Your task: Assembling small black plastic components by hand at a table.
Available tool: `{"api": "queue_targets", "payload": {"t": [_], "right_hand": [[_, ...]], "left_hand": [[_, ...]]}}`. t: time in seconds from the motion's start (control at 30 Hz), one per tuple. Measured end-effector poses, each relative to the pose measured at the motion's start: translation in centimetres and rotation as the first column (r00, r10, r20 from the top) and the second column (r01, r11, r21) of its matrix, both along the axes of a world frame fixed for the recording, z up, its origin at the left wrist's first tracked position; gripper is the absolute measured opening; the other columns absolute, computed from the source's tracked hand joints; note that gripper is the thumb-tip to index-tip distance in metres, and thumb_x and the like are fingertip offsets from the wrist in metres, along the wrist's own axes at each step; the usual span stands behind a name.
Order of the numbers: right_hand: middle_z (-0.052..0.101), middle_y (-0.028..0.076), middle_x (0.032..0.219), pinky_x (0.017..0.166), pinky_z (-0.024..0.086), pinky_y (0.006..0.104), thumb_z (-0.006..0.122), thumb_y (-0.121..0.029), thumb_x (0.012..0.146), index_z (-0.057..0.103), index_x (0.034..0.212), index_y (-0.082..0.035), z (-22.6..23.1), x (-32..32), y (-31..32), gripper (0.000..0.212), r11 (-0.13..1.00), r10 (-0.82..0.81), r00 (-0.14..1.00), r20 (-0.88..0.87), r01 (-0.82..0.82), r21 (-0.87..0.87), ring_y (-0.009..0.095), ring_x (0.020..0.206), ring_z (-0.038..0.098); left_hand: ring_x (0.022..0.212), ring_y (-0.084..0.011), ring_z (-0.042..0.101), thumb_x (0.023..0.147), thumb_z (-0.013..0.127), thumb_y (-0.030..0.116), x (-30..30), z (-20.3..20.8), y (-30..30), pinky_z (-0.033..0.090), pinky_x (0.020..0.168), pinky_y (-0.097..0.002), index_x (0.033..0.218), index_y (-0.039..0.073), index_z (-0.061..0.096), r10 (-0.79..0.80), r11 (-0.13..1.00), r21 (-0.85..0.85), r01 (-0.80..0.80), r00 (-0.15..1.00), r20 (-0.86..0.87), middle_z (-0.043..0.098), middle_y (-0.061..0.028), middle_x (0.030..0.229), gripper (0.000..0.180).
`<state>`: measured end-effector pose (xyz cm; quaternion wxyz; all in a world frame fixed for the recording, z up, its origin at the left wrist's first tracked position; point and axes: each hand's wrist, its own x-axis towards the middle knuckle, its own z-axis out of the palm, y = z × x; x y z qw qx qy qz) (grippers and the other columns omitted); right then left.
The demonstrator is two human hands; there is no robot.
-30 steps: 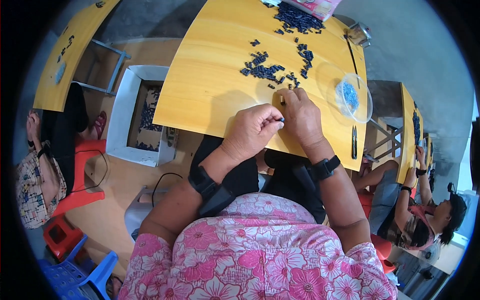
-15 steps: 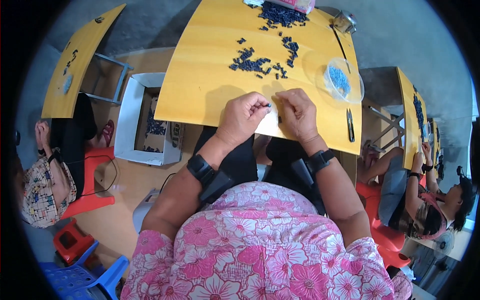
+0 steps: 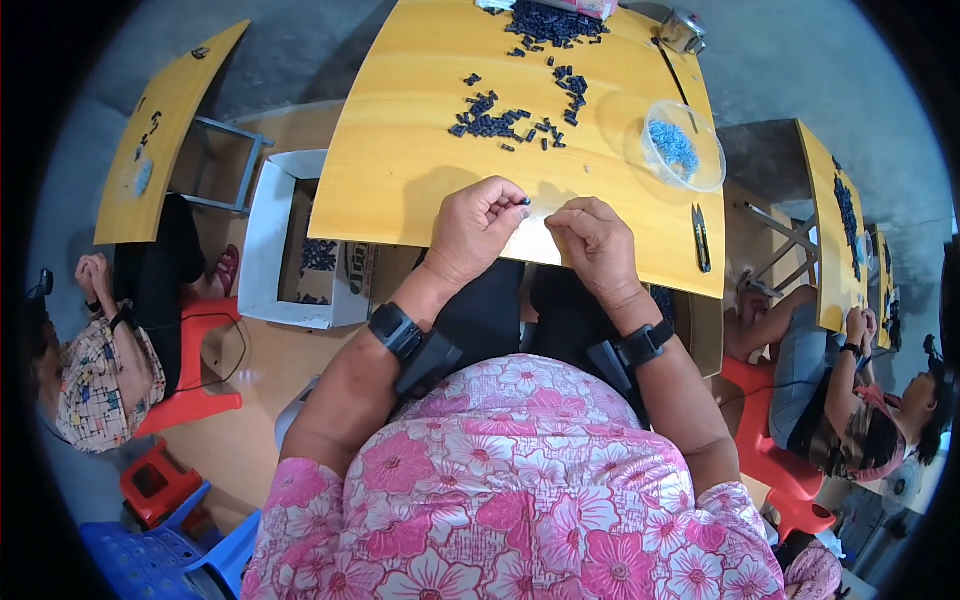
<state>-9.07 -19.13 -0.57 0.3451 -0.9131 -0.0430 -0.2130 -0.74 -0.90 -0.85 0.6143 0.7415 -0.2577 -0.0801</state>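
Observation:
My left hand (image 3: 482, 222) is closed in a pinch above the near edge of the yellow table (image 3: 390, 150). Between its thumb and forefinger the end of a small dark piece (image 3: 525, 201) shows, with a bluish tip. Close by on the right, my right hand (image 3: 597, 240) has its fingertips pressed together; whatever they hold, if anything, is hidden. Farther up the table lie loose small black cylindrical pieces (image 3: 492, 124). A clear round tub (image 3: 712, 165) of small light-blue parts (image 3: 674, 146) stands beyond my right hand.
Black thread snips (image 3: 701, 238) lie near the right edge. At the far end are a larger black heap (image 3: 555, 24), a metal pot (image 3: 683, 32) and a thin dark rod (image 3: 672, 70). A white carton (image 3: 265, 245) stands lower left. People sit at tables on both sides.
My right hand has drawn its fingertips closer together. A small dark piece seen beside it on the table earlier no longer shows. My left hand keeps its pinch; the whole view has shifted slightly.

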Motion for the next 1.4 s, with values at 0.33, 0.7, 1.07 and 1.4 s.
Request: {"api": "queue_targets", "payload": {"t": [0.33, 0.7, 1.07, 1.4], "right_hand": [[0.064, 0.015, 0.085, 0.076, 0.053, 0.0430, 0.062, -0.005, 0.082, 0.068, 0.090, -0.009, 1.7, 0.1, -2.2, 0.011, 0.952, -0.099, 0.990, -0.097, 0.066, -0.300, 0.034, 0.085, 0.064], [0.065, 0.017, 0.092, 0.076, 0.054, 0.0438, 0.062, -0.005, 0.086, 0.068, 0.098, -0.008, 0.0, -1.1, -4.7, 0.015, 0.933, -0.255, 0.960, -0.112, 0.213, -0.291, 0.039, 0.085, 0.064], [0.063, 0.015, 0.091, 0.079, 0.054, 0.0435, 0.059, -0.007, 0.083, 0.065, 0.091, -0.007, 0.0, -2.6, -4.7, 0.011, 0.882, -0.319, 0.936, -0.145, 0.238, -0.407, 0.035, 0.090, 0.064], [0.061, 0.016, 0.093, 0.076, 0.056, 0.0377, 0.054, -0.012, 0.089, 0.060, 0.096, -0.004, 0.3, -2.1, -3.6, 0.012, 0.683, -0.239, 0.970, -0.051, 0.131, -0.718, 0.031, 0.091, 0.061]], "left_hand": [[0.073, -0.0029, 0.058, 0.090, 0.068, 0.006, -1.4, 0.7, 1.3, 0.049, 0.068, -0.0201, 0.094, 0.000, 0.065, -0.021, 0.998, 0.067, 0.019, 1.000, 0.022, 0.066, 0.0007, 0.081, 0.008], [0.072, -0.0043, 0.059, 0.090, 0.067, 0.005, -6.0, 3.3, 5.8, 0.050, 0.066, -0.0210, 0.096, 0.001, 0.065, -0.131, 0.989, 0.048, 0.137, 0.985, -0.110, 0.064, 0.0018, 0.082, 0.008], [0.070, -0.0059, 0.060, 0.092, 0.063, 0.004, -7.3, 3.2, 6.6, 0.051, 0.064, -0.0218, 0.097, -0.001, 0.067, -0.136, 0.988, -0.100, 0.115, 0.961, -0.239, 0.067, -0.0016, 0.083, 0.008], [0.073, -0.0071, 0.062, 0.094, 0.064, 0.006, -5.5, 4.0, 8.0, 0.052, 0.066, -0.0214, 0.099, 0.001, 0.065, -0.190, 0.980, -0.095, 0.175, 0.963, -0.189, 0.067, -0.0026, 0.085, 0.007]]}}
